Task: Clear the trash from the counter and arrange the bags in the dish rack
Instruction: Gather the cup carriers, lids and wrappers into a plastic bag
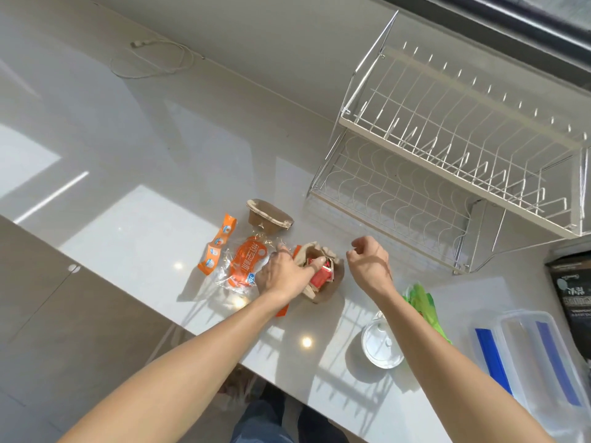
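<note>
A crumpled brown paper bag (329, 287) lies on the white counter (134, 219) with red packets (321, 274) inside. My left hand (284, 273) reaches into its mouth, fingers curled on the packets and the bag's edge. My right hand (369, 260) hovers just right of the bag, fingers loosely curled, holding nothing. A second brown paper bag (268, 215) lies behind. An orange and clear plastic wrapper (244, 266) and an orange strip wrapper (217, 244) lie to the left. The white two-tier wire dish rack (447, 161) stands at the back right.
A green plastic bag (422, 302) and a round clear lid (380, 346) lie near my right forearm. A clear box with blue clips (527, 353) and a black package (572, 295) sit at the far right. A white cable (153, 59) lies far back.
</note>
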